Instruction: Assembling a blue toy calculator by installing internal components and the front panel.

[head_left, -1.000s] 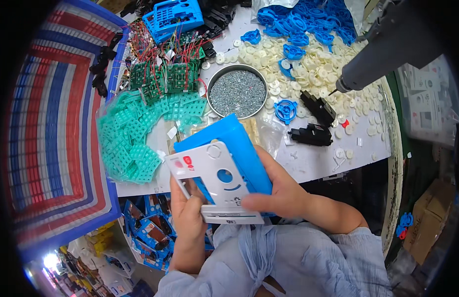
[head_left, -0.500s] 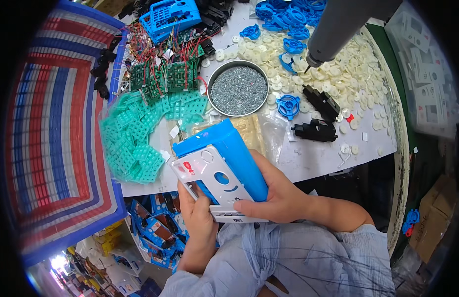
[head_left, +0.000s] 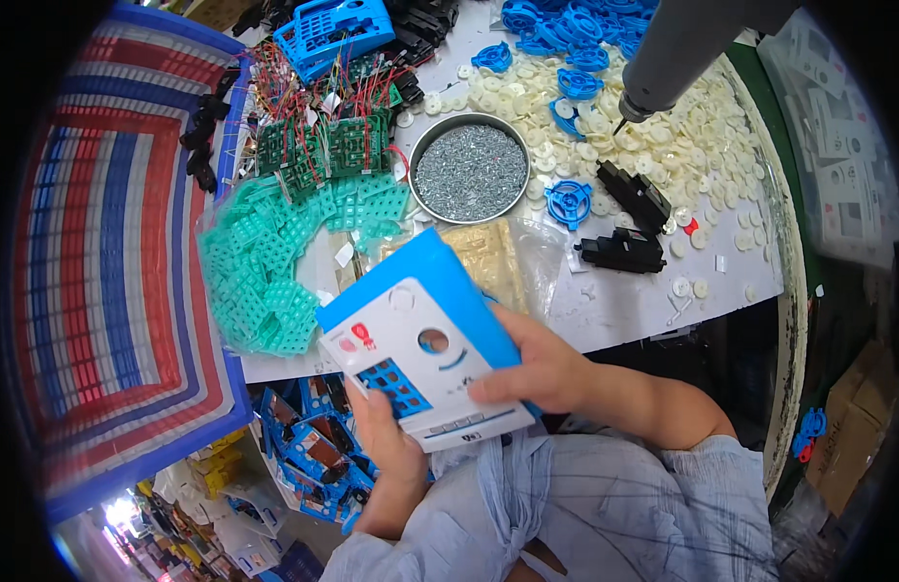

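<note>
A blue plastic housing [head_left: 459, 301] with a white faceplate [head_left: 474, 396] over its front is held tilted above my lap. The faceplate has a round hole, a rectangular window with the blue grid showing through, and small red print. My right hand [head_left: 537, 369] grips the right side, its thumb pressed on the faceplate and its fingers behind. My left hand [head_left: 386, 436] closes on the lower left edge, thumb along the side; its other fingers are mostly hidden. Beyond the housing lies a flat tan packet [head_left: 483, 257] in clear plastic.
A round tin of screws [head_left: 469, 170] stands mid-table. Around it lie green rubber keypads [head_left: 260, 262], wired circuit boards [head_left: 323, 150], cream plastic discs [head_left: 702, 145] and black parts [head_left: 621, 252]. A grey power screwdriver [head_left: 682, 58] hangs at upper right. A striped basket [head_left: 110, 262] stands left.
The white faceplate, askew with a gap before, now lies flush over the blue housing. The housing has turned to face me more and shifted slightly left and down.
</note>
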Demonstrator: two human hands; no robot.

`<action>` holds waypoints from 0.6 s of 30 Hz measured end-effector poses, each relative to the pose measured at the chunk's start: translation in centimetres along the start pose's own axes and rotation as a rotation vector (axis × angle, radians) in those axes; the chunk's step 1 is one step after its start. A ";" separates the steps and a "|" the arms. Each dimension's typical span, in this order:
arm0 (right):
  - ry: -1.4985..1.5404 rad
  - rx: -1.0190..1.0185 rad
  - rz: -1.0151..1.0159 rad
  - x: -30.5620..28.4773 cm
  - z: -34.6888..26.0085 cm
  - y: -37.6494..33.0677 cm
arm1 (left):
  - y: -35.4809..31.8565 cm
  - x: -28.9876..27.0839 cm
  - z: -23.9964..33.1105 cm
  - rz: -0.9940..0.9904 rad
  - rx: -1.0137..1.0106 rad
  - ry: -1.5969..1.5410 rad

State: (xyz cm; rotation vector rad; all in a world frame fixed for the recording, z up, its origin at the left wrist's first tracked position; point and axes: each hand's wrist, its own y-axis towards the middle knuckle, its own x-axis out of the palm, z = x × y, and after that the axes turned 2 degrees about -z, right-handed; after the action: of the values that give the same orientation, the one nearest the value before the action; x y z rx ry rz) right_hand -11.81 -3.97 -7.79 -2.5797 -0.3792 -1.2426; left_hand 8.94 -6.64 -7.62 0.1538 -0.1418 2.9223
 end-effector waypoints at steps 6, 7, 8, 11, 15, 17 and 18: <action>-0.845 -0.425 0.386 -0.1 0.9 0.7 | 1.2 0.9 0.9 0.034 0.086 0.052; -0.883 -0.434 0.412 -0.1 0.9 0.9 | 1.0 1.1 0.7 0.064 0.131 0.074; -0.921 -0.443 0.438 -0.3 0.8 1.3 | 0.9 1.5 0.2 0.094 0.176 0.096; -0.824 -0.470 0.459 -0.7 1.3 1.6 | 0.8 1.9 0.3 0.077 0.218 0.110; -0.692 -0.387 0.409 -1.1 0.7 1.1 | 1.4 0.8 0.6 0.031 0.248 0.213; -0.711 -0.431 0.420 -1.4 -0.2 1.8 | 1.4 0.5 0.7 0.022 0.324 0.252; -0.720 -0.453 0.425 -1.4 -0.5 2.1 | 1.5 0.6 0.6 0.014 0.379 0.270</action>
State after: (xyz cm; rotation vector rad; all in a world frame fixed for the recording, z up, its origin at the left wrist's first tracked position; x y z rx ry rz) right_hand -12.29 -6.30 -8.80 -3.1886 0.3695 -0.2411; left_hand 8.12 -8.01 -7.13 -0.1845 0.4548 2.9147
